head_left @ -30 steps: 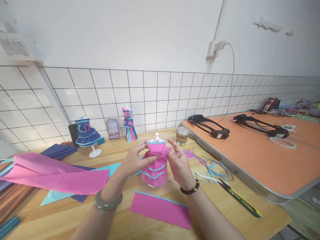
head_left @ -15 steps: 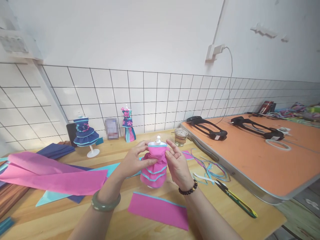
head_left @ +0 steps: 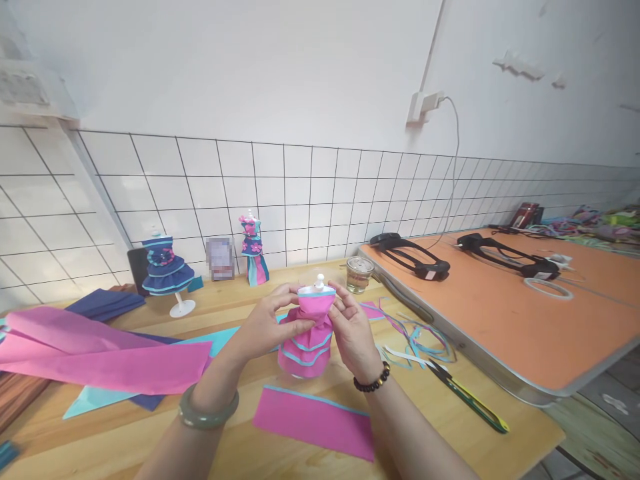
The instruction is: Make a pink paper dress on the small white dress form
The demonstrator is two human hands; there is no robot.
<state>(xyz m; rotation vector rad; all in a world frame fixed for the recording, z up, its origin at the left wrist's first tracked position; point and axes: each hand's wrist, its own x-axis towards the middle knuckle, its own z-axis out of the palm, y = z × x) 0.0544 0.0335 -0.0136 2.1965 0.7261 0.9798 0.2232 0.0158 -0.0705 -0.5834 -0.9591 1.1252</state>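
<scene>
Between my hands stands a small white mannequin (head_left: pixel 320 281) in a pink tiered doll dress (head_left: pixel 306 357) with light blue trim. My left hand (head_left: pixel 267 327) grips the dress from the left, its thumb lying across the waist and its fingers behind the bodice. From the right, my right hand (head_left: pixel 354 333) pinches the dress at the upper side with thumb and fingers. A pink fabric strip (head_left: pixel 315 421) with a light blue edge lies flat on the table in front of the mannequin.
Pink cloth (head_left: pixel 125 363) and blue cloth (head_left: pixel 107 303) lie at left. Two dressed mannequins, one in navy (head_left: pixel 167 273) and one multicoloured (head_left: pixel 254 247), stand behind. At right are a glass (head_left: pixel 359 275), tangled ribbons (head_left: pixel 420 340), a yellow-green cutter (head_left: pixel 470 397) and an orange case (head_left: pixel 525 327).
My right fingers have curled in closer against the dress. The mannequin now leans slightly to the right at its top. The whole view has shifted a little.
</scene>
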